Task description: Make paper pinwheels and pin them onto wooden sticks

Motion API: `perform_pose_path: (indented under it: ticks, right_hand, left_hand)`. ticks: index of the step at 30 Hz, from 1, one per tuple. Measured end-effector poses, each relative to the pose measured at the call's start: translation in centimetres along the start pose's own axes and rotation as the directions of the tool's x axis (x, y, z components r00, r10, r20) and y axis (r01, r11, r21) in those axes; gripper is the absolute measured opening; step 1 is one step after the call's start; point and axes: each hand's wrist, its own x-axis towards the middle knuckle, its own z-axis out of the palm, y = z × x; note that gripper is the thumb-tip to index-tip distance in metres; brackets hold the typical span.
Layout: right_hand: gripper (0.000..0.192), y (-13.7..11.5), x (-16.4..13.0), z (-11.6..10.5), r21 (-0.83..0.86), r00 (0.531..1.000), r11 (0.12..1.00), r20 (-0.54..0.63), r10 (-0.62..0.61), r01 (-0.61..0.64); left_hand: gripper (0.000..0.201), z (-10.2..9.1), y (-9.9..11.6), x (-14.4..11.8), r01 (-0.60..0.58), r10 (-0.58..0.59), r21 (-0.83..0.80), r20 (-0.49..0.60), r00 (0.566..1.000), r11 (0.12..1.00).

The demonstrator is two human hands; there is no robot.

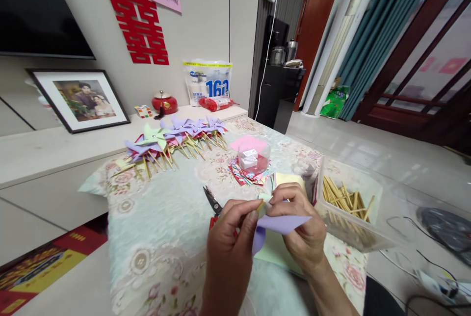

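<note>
Above the table's near half, my left hand (232,232) pinches the end of a thin wooden stick (260,206) between thumb and forefinger. My right hand (303,223) is closed on a purple paper pinwheel (282,223), its fingertips meeting the stick's end. One purple blade points right and another curls down between the hands. My fingers hide the pinwheel's middle. Scissors (212,201) with red handles lie just beyond my left hand, which partly covers them. Under my hands lies pale green paper (276,253).
Several pinwheels on sticks (154,135) lie in a row at the table's far left. A clear round tub (264,163) holding small white boxes stands on patterned paper squares (245,177). At the right edge, a clear plastic bin (342,230) contains many wooden sticks (336,193).
</note>
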Motion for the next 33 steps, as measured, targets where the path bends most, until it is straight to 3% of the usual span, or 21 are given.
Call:
perform_pose_path:
  ticks: [12,33]
  right_hand:
    - [0.026,-0.26,0.03,0.12,-0.04,0.999,0.999,-0.032,-0.034,0.032]
    - [0.025,-0.25,-0.01,0.16,-0.029,0.999,0.999,-0.023,-0.024,0.023]
  left_hand:
    - [0.023,-0.03,0.24,-0.25,-0.182,0.178,0.128,0.038,0.983,0.975]
    - [0.032,-0.33,-0.32,-0.81,-0.259,0.248,0.331,0.076,0.966,0.907]
